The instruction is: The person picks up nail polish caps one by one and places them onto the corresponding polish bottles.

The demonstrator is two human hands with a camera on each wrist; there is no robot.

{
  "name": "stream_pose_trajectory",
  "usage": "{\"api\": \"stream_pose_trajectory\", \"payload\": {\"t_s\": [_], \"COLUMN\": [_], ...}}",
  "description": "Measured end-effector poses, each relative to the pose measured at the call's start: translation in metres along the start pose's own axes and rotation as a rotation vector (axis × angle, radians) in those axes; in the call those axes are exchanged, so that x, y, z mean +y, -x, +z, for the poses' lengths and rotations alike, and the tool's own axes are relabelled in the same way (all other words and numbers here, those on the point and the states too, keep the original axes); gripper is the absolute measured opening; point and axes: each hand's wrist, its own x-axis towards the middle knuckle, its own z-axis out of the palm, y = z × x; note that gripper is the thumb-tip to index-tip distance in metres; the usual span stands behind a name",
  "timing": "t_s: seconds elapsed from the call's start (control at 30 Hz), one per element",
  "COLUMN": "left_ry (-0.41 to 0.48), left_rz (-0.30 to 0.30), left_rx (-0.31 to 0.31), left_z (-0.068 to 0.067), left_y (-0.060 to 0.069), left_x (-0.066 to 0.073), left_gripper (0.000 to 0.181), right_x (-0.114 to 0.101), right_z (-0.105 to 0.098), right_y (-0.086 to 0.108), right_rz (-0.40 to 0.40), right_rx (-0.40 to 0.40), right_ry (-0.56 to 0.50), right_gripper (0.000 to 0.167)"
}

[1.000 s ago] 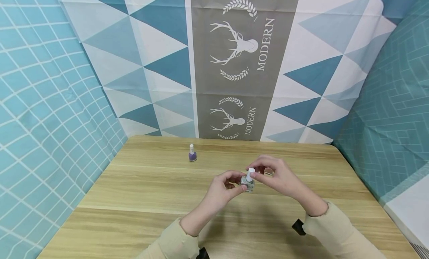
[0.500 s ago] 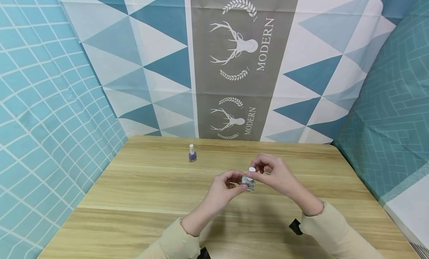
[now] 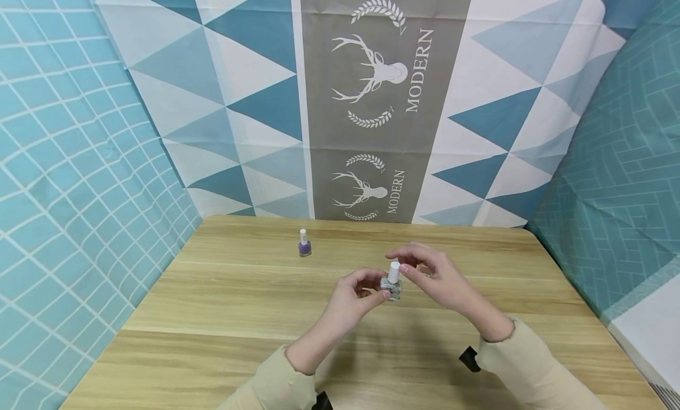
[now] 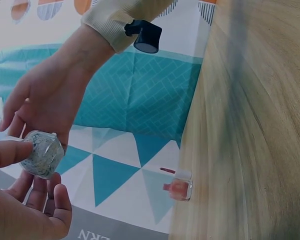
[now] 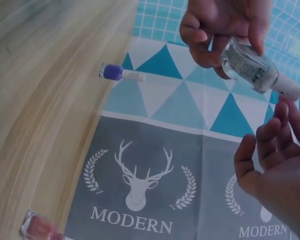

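A nail polish bottle with clear, speckled contents (image 3: 391,288) and a white cap (image 3: 394,272) is upright in the head view. My left hand (image 3: 347,293) pinches its glass body between thumb and fingers. Around the cap, my right hand (image 3: 429,272) is held with thumb and forefinger spread. In the right wrist view a fingertip of it appears to touch the cap (image 5: 287,87). A pinkish-red polish bottle (image 4: 179,189) stands uncapped on the table, its white cap (image 4: 183,175) beside it with the dark brush pointing up. The right hand mostly hides these in the head view.
Farther back and left on the wooden table (image 3: 239,304) stands a purple nail polish bottle (image 3: 304,249) with a white cap. Patterned cloth (image 3: 366,103) hangs behind the table, with blue and teal sheets at the sides.
The right thumb and forefinger were closed on the white cap and have spread apart, showing more of it. The left hand still holds the bottle, which has shifted slightly.
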Motion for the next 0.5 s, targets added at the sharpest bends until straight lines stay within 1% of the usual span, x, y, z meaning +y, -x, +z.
{"api": "stream_pose_trajectory", "payload": {"t_s": [0.07,0.17,0.4,0.5], "left_ry": [-0.001,0.0,0.006,0.005], "left_rz": [0.005,0.014,-0.005,-0.006], "left_rx": [0.0,-0.001,-0.002,-0.005], "left_z": [0.0,0.0,0.001,0.001], "left_y": [0.0,0.0,0.0,0.004], "left_x": [0.0,0.0,0.002,0.012], "left_gripper": [0.03,0.03,0.03,0.029], "right_x": [0.0,0.0,0.0,-0.001], "right_z": [-0.002,-0.003,-0.003,-0.003], "right_y": [0.0,0.0,0.001,0.001], "right_rz": [-0.052,-0.092,-0.1,-0.093], "right_rx": [-0.014,-0.032,-0.031,-0.027], "right_ry": [-0.014,-0.02,-0.027,-0.026], "right_gripper": [0.028,0.03,0.027,0.027]}}
